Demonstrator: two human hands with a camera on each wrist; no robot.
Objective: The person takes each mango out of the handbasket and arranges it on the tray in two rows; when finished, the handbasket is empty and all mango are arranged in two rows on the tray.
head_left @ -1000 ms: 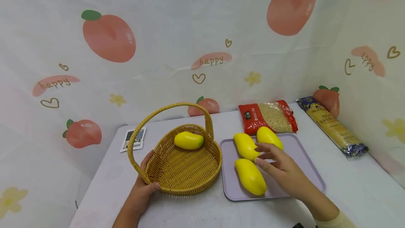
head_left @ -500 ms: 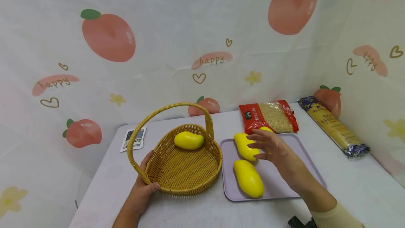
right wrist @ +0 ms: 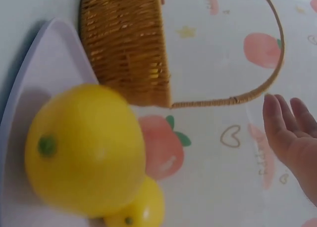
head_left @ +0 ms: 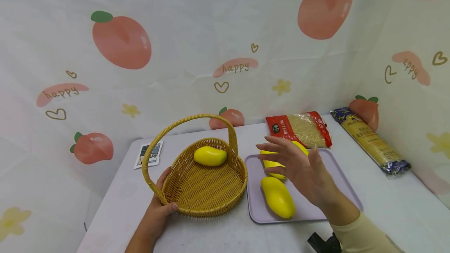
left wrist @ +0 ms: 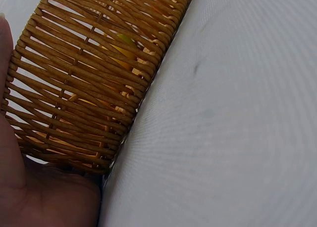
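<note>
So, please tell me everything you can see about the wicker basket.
The wicker basket is a round, shallow bowl woven of golden-brown cane, with one tall arched handle across it. It stands upright on the white table, just left of the lilac tray. One yellow mango lies inside at the back. The left hand grips its near rim.
</note>
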